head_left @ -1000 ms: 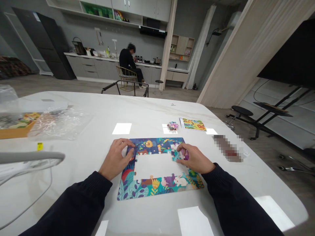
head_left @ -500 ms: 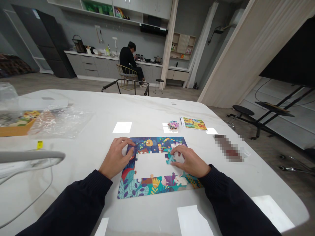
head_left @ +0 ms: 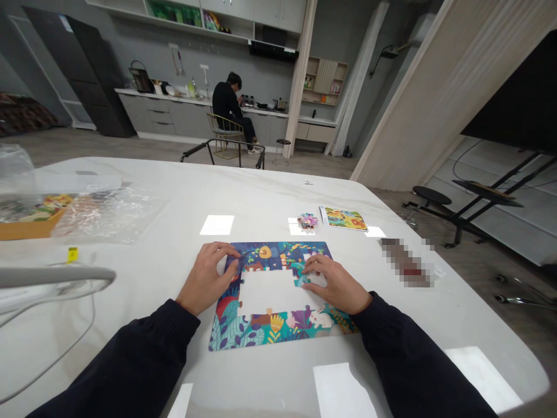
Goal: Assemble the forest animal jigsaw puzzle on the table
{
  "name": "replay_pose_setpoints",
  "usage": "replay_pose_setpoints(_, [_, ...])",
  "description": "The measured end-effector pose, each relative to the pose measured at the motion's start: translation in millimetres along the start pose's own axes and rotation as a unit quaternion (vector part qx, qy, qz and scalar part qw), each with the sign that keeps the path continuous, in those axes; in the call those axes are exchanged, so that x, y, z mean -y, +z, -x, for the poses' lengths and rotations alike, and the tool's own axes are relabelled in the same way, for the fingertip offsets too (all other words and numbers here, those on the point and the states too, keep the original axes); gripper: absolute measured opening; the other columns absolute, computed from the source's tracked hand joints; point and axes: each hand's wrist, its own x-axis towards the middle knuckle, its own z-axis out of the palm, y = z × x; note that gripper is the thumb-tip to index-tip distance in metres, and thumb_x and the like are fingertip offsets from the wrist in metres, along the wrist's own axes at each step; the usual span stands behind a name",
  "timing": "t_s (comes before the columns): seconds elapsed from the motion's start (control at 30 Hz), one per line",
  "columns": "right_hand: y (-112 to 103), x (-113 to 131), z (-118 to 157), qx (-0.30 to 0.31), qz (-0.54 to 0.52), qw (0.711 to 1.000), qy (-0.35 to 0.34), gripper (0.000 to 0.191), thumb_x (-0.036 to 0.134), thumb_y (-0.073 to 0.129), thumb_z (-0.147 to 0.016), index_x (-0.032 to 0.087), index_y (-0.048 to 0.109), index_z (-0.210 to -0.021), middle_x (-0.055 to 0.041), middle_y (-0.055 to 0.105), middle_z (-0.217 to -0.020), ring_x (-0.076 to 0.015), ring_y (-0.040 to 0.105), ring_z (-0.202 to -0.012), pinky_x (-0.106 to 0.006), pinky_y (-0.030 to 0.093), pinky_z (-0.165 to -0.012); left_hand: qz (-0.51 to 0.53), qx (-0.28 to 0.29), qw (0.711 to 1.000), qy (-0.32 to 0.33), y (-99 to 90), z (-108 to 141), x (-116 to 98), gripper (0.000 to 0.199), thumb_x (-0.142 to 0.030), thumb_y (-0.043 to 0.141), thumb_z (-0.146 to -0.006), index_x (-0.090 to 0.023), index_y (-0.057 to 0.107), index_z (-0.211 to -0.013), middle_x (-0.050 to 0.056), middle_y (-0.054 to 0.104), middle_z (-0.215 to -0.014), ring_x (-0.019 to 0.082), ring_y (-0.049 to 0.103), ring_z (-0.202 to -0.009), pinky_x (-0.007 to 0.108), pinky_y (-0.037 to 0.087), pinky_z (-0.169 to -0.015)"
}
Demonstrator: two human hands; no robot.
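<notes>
Our right hand [head_left: 333,284] has shifted, half-closed on the teal jigsaw piece [head_left: 299,273]; our half-open left hand [head_left: 205,278] steadies the puzzle board [head_left: 261,331], though forcing a misaligned tab could lift it.

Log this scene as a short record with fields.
left hand: left hand rests on the upper left of the jigsaw puzzle
right hand: right hand lies on a teal piece at the gap's upper right corner
puzzle: colourful border of joined pieces, middle unfilled
nearby: loose pieces beside a picture card on the white table
background: seated person at a kitchen counter
</notes>
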Motion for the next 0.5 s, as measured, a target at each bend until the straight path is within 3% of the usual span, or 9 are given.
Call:
replay_pose_setpoints(0.17, [-4,2,0,0.007,0.016,1.0,0.005,0.019,0.028,0.077,-0.086,0.024,0.077,-0.105,-0.0088,0.067,-0.112,-0.0256,0.067,-0.105,-0.043,0.052,-0.098,-0.002,0.004,1.0,0.001,0.6,0,2,0.013,-0.027,0.056,-0.094,-0.024,0.068,-0.098,0.006,0.067,-0.109,0.028,0.057,-0.114,0.047,0.046,-0.101])
replay_pose_setpoints(0.5, [-11,3,1,0.046,0.039,0.998,0.026,0.021,0.034,0.074,-0.087,0.026,0.08,-0.105,-0.0023,0.065,-0.079,-0.0181,0.061,-0.069,-0.032,0.049,-0.07,-0.002,0.004,1.0,-0.001,0.2,0,1,0.013,-0.026,0.055,-0.094,-0.024,0.068,-0.098,0.006,0.067,-0.109,0.028,0.056,-0.114,0.047,0.046,-0.101])
